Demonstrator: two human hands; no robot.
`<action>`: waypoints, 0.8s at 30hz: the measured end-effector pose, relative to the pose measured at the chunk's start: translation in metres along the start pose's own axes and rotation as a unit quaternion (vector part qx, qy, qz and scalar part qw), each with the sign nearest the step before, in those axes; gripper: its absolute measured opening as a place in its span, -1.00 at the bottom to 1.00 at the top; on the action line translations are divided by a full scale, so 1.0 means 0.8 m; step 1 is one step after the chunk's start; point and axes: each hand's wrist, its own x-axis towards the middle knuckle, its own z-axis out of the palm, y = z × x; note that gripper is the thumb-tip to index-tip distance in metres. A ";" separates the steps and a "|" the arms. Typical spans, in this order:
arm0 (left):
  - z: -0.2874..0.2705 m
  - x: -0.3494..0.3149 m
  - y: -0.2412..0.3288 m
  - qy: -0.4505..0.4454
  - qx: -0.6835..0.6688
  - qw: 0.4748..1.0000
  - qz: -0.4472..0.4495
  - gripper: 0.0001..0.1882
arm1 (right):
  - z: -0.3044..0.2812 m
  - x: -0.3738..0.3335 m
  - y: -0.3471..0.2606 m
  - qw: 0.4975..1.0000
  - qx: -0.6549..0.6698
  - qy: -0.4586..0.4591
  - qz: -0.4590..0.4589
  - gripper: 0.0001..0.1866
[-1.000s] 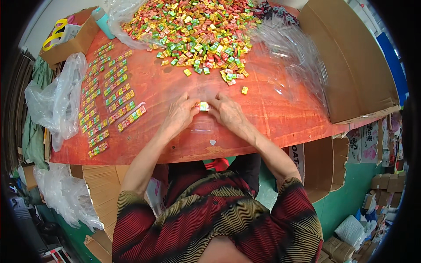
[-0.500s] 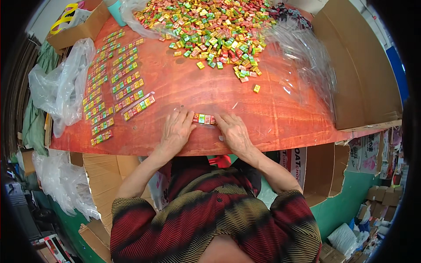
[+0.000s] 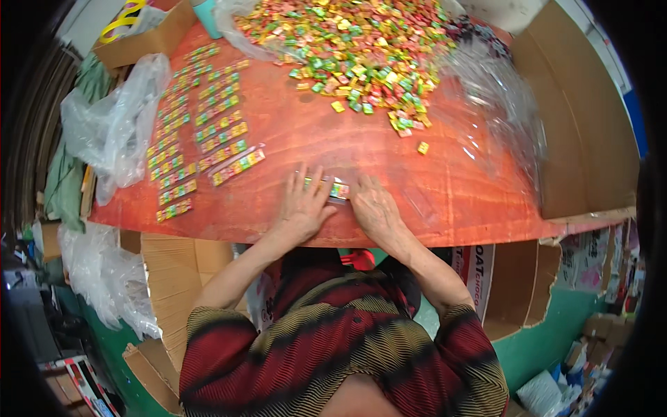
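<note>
1. The row of small boxes (image 3: 339, 190) lies on the red tabletop (image 3: 458, 201), on the person's side of the heap (image 3: 361, 55) and well apart from it.
2. Its long axis runs mostly left to right, across the person's front and crosswise to the direction of the heap; the right end sits slightly nearer the person than the left. Green, yellow and red faces show in the part left uncovered.
3. The left hand (image 3: 306, 205) is palm down with fingers spread wide, laid over the left part of the row. No pinch shows, though the undersides of the fingers are hidden.
4. The right hand (image 3: 375, 206) has its fingers close together at the row's right end. Whether they pinch it or only press against it, I cannot tell.
5. Left of the heap and toward the person, finished-looking rows (image 3: 224, 134) lie in columns, each slanting with its right end farther from the person.
6. One loose yellow box (image 3: 423, 147) lies just beside the heap, on its near right side.
7. Clear plastic film (image 3: 497, 104) lies right of the heap, with a cardboard box (image 3: 587, 118) beyond it.
</note>
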 end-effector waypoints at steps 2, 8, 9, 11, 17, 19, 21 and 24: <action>0.000 0.002 0.010 -0.001 -0.014 1.000 0.009 -0.37 | -0.001 -0.002 0.000 0.999 -0.030 -0.013 -0.007 -0.90; 0.005 -0.006 0.004 -0.001 -0.056 0.998 0.002 -0.36 | -0.002 0.004 0.011 0.997 -0.031 -0.053 -0.054 -0.85; 0.004 -0.007 0.002 -0.001 -0.056 0.998 0.003 -0.35 | -0.001 0.008 0.003 0.999 -0.015 -0.030 -0.042 -0.84; 0.000 -0.006 0.005 -0.007 -0.058 0.998 0.002 -0.35 | 0.002 0.012 0.000 1.000 -0.004 -0.008 -0.022 -0.83; -0.001 -0.007 0.000 -0.011 -0.042 0.999 0.003 -0.37 | 0.009 0.003 0.011 0.990 0.133 0.035 0.004 -0.85; -0.006 -0.008 0.001 -0.012 -0.035 0.999 0.002 -0.37 | 0.012 -0.003 0.015 0.986 0.150 0.075 0.018 -0.81; -0.005 -0.009 0.001 -0.014 -0.029 0.999 0.006 -0.36 | 0.021 -0.004 0.024 0.978 0.190 0.082 0.027 -0.79; -0.002 -0.010 -0.001 -0.004 -0.047 0.999 -0.004 -0.35 | 0.031 -0.007 0.022 0.970 0.217 0.098 0.038 -0.78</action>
